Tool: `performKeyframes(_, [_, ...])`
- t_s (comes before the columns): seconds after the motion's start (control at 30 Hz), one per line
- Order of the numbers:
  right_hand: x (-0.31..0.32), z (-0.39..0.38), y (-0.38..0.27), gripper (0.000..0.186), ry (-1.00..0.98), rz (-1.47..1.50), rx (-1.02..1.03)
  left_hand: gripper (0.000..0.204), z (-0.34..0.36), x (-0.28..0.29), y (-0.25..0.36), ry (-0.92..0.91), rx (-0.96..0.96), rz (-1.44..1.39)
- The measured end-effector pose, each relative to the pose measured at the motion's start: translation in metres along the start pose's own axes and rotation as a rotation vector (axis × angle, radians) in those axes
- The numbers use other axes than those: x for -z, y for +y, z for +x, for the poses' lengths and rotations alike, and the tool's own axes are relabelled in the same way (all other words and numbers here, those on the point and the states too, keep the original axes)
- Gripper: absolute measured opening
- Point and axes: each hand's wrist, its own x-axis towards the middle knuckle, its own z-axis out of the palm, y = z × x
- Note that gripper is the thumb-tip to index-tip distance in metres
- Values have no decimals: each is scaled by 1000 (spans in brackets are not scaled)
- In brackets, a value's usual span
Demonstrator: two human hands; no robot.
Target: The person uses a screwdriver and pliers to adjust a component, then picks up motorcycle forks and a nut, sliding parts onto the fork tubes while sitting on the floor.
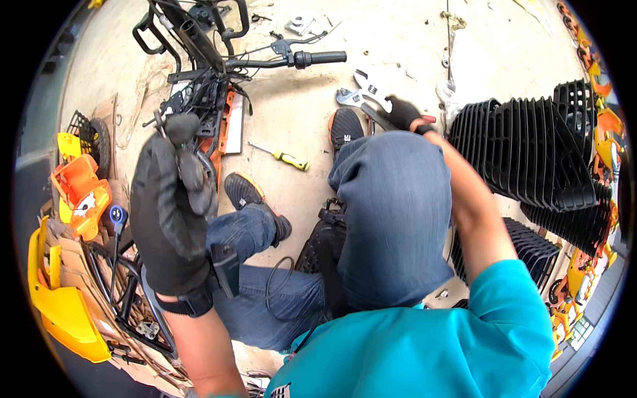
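Observation:
My left hand [171,189], in a black glove, pinches a small dark metal piece [159,119], apparently a bolt or pin, beside the black scooter frame [213,63] with its handlebar [318,58]. My gloved right hand [403,113] reaches past my raised knee to two large adjustable wrenches [352,97] on the floor, its fingers curled at their handles; a red handle [428,119] shows beside it, and what exactly it grips is unclear. A yellow-handled screwdriver [289,159] lies on the floor between the frame and my shoe [346,125].
Stacked black ribbed plastic parts [514,149] stand at the right, with yellow and orange parts [607,132] beyond. Orange [93,205] and yellow [63,308] body panels, cardboard and a black tube frame lie at the left. Small hardware is scattered over the pale floor [385,40].

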Motion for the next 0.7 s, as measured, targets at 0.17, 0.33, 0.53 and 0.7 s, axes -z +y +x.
performKeyframes(0.17, [-61, -20, -4, 42, 10, -68, -87, 33, 6, -12, -22, 164, 111, 114])
performKeyframes(0.33, [-79, -9, 13, 33, 96, -4, -170, 29, 40, -35, -60, 135, 146, 134])
performKeyframes(0.53, [-63, -16, 5, 27, 133, 98, -64, 31, 96, -11, -160, 80, 315, 43])
performKeyframes(0.7, [-31, -44, -10, 24, 17, 585, 177, 24, 114, -4, -222, 22, 449, 21])
